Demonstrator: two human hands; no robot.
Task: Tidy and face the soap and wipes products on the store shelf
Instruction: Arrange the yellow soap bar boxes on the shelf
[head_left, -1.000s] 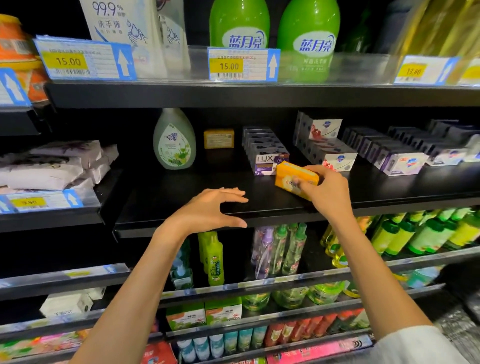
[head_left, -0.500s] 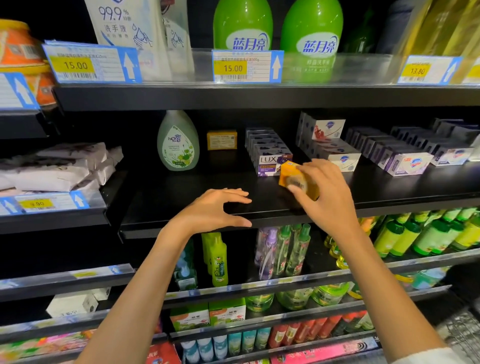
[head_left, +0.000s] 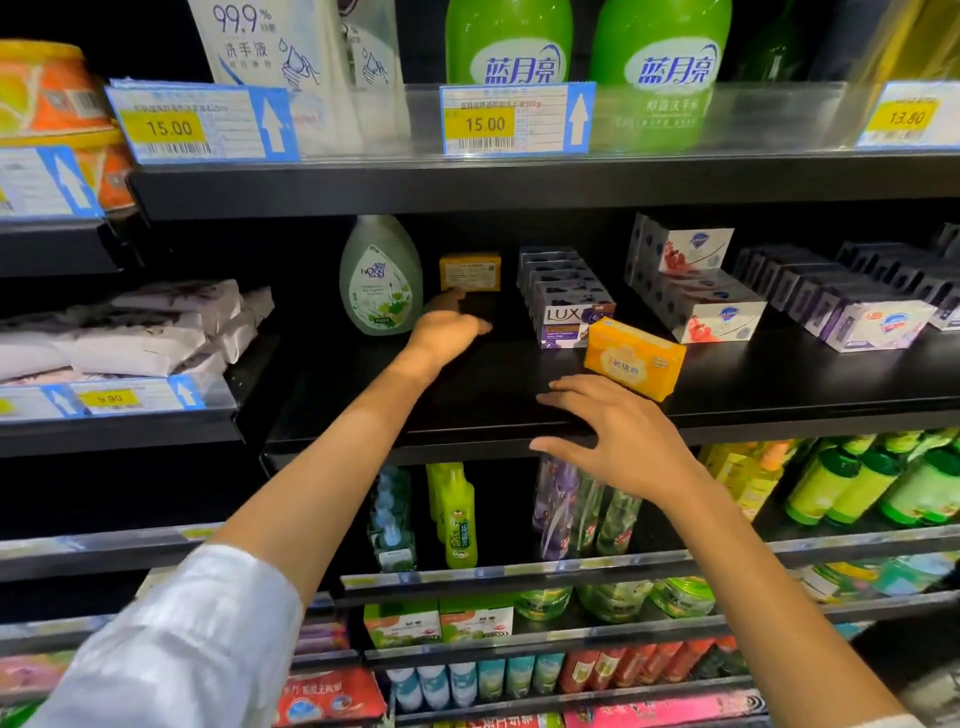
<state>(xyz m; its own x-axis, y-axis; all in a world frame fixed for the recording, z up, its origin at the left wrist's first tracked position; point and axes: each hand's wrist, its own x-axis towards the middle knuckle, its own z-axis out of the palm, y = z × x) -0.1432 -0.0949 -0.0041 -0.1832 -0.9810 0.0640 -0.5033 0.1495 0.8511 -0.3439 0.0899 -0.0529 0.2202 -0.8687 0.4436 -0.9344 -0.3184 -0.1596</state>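
I am seeing that my right hand (head_left: 621, 447) has just let go of the yellow soap bar (head_left: 634, 358); a moment ago it was gripping that bar, and now the hand is hovering near the front edge of the shelf (head_left: 779, 384), fingers spread and holding nothing. The bar is now lying on the shelf near the front, just beside the purple soap boxes (head_left: 569, 306), turned at an angle and not squared to the edge. Meanwhile my left hand (head_left: 449, 325) is reaching deep toward the back, where a second yellow soap bar (head_left: 470, 270) is standing next to the green soap bottle (head_left: 381, 275). Its fingers are pointing away from me, so I cannot tell how far they are open or whether they are touching that bar. I am judging that this back bar is the next to be pulled forward and faced alongside the first.
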